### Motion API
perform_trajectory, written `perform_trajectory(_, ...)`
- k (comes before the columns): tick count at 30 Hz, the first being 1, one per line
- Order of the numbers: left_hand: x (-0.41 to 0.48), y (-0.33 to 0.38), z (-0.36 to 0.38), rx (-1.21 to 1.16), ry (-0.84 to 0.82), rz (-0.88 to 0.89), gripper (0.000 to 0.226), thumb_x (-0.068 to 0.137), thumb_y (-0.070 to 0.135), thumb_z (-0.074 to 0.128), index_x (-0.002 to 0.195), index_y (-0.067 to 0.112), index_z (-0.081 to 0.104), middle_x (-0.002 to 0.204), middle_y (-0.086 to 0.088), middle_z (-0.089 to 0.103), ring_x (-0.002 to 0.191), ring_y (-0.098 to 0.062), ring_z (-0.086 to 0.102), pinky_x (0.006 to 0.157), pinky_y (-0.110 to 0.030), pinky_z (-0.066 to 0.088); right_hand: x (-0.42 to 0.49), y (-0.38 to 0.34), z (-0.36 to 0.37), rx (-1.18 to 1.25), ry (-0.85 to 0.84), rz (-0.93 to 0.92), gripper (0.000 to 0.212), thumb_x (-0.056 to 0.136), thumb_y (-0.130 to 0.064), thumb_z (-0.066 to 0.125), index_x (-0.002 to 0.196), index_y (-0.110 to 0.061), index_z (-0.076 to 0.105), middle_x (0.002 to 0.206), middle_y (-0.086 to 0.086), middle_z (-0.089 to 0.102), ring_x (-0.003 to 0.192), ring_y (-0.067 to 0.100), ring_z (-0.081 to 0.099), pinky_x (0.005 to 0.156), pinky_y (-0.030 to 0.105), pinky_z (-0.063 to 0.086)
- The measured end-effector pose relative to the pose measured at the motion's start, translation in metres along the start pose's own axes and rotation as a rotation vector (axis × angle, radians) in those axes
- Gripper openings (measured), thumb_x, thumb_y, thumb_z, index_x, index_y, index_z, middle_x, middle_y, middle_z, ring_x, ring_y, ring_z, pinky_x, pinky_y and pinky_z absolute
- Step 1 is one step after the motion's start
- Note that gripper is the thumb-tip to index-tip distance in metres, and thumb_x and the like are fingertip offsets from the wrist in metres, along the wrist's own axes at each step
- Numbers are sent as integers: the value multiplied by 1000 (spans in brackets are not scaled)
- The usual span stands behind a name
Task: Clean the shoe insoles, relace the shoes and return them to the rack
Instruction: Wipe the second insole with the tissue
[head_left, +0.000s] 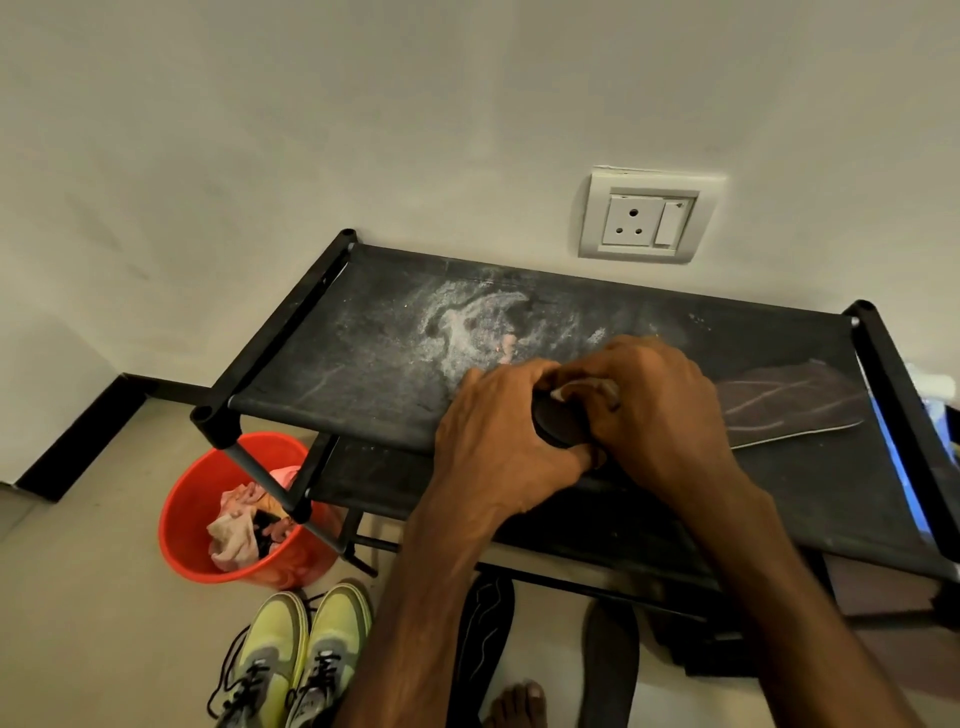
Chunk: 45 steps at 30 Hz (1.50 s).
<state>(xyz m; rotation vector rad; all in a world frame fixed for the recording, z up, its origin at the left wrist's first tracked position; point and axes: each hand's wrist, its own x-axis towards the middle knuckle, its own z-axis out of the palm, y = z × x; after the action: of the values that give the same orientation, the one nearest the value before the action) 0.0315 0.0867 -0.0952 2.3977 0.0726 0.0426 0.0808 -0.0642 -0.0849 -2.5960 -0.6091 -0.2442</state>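
Hands meet over the front edge of the shoe rack (363, 364), top shelf, right of its middle. Your left hand (498, 441) curls round the rounded end of a black insole (556, 423). Your right hand (660, 405) pinches a whitish cloth (584, 387) down on that same end. Both hands are closed on something, neither is free.

Only the rounded end of the black insole shows, between the two hands and pointing to the rack's left. The rest is hidden under your right hand, so I can't give its long axis for sure. Likely step: wiping the insole.

A brown insole (789, 410) lies flat on the rack's top shelf, just right of your right hand. Its long axis runs along the shelf, left to right. Your right hand is the nearer one for it.

Counts:
- Insoles on the rack's top shelf: two, one held and one lying.
- Dark insole-shaped pieces on the floor below the rack's front: two, one (485, 618) beside the other (610, 660).
- Yellow-green sneakers (270, 644): two, side by side on the floor in front of the rack's left half, laces loose.
- Red bucket (192, 514): one, holding rags, at the rack's front-left leg.

White powder (462, 322) is smeared across the top shelf, behind the hands.
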Motion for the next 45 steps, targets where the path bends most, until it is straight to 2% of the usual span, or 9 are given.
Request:
perform_trajectory(8,-1,0,-1,11,4,-4,93,61,58,88,143,37,49,126,25,59,123,-7,44,98,-30,45,2,10,-32,212,-462,-12,27,85,-31,79,94,-56,75,94,-23,75,89,1,70,83,38,59)
perform_trajectory(10,-1,0,0,15,5,-3,92,62,58,88,143,37,49,126,24,59,123,-8,43,98,-31,45,1,10,-30,183,-420,0,24,83,-36,79,94,-57,75,93,-24,75,87,1,70,82,39,60)
perform_trajectory(16,-2,0,-1,3,12,0,67,63,51,82,125,40,59,111,20,65,112,-12,52,92,-37,52,1,-6,6,32,32,126,19,88,-33,72,103,-41,78,101,-4,75,92,25,70,76,44,58)
perform_trajectory(20,-1,-1,-1,3,13,-10,67,63,51,82,124,40,57,110,20,64,112,-10,52,90,-35,52,3,-5,5,34,-67,53,19,92,-26,70,106,-34,79,100,0,71,91,26,67,75,44,56)
perform_trajectory(25,-2,2,-2,10,1,0,81,68,50,87,140,36,50,123,22,58,118,-6,41,87,-26,35,2,3,-6,206,-226,-54,27,88,-18,76,102,-41,80,96,-16,74,85,6,68,76,42,59)
perform_trajectory(30,-1,2,-2,33,1,2,88,64,59,86,142,37,50,127,21,60,121,-8,42,91,-27,40,6,8,-23,215,-420,-13,16,88,-37,74,94,-51,77,97,-24,74,88,1,69,82,39,59)
perform_trajectory(33,0,0,-3,66,-17,15,88,67,63,83,143,37,48,130,20,57,121,-8,40,96,-30,43,5,12,-24,-7,-174,79,14,92,-35,69,99,-44,77,103,-14,75,93,12,67,81,44,58)
perform_trajectory(36,0,-2,-3,85,-27,27,84,70,65,79,143,39,47,132,21,55,124,-8,39,98,-30,41,3,20,-27,83,49,179,11,95,-31,69,100,-37,77,102,-7,75,95,16,67,83,48,58)
perform_trajectory(45,1,-6,-7,31,-101,33,74,78,53,79,144,41,46,135,19,52,128,-11,38,105,-35,41,4,17,-20,236,-52,126,15,92,-23,75,102,-32,80,101,-6,76,89,7,66,82,32,58)
